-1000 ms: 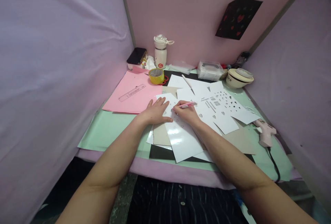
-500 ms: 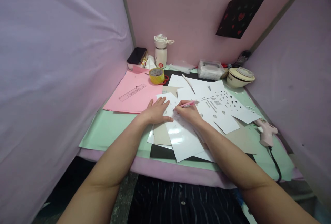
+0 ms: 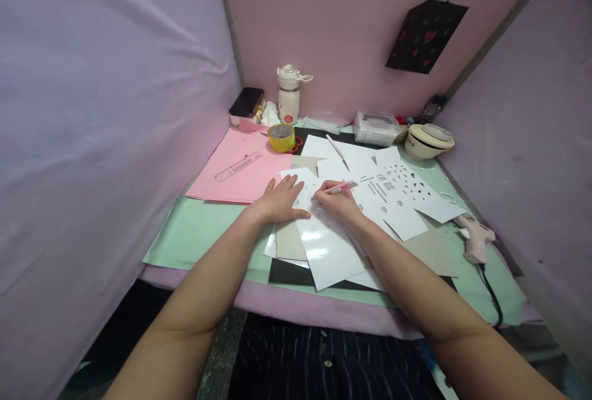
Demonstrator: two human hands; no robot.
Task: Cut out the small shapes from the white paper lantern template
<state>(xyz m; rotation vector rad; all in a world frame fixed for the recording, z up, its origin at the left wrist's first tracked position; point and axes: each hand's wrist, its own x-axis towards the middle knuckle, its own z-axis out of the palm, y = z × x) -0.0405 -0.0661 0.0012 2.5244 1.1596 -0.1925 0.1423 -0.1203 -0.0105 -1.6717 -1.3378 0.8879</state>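
A glossy white sheet point(image 3: 330, 255) lies at an angle over other papers and beige card. My left hand point(image 3: 280, 198) rests flat on its upper left part, fingers spread. Just to the right, my right hand point(image 3: 337, 200) grips a slim pink craft knife point(image 3: 341, 187), its lower end pointing down at the sheet; the tip is too small to make out. Small marks or cuts show on the sheet between the hands. To the right lies another white sheet with cut-out holes point(image 3: 388, 184), some heart-shaped, some triangular or striped.
Pink paper point(image 3: 226, 175) with a clear ruler point(image 3: 238, 167) lies left. Behind stand yellow tape point(image 3: 281, 138), red-handled scissors point(image 3: 297, 143), a white bottle point(image 3: 289, 101), a phone point(image 3: 247, 103), a plastic box point(image 3: 377, 127) and a lidded bowl point(image 3: 428, 141). A pink glue gun point(image 3: 476, 240) lies right.
The camera view has shifted slightly, so the background sits a little lower. Both hands stay in nearly the same place on the sheet, with the same grip on the craft knife.
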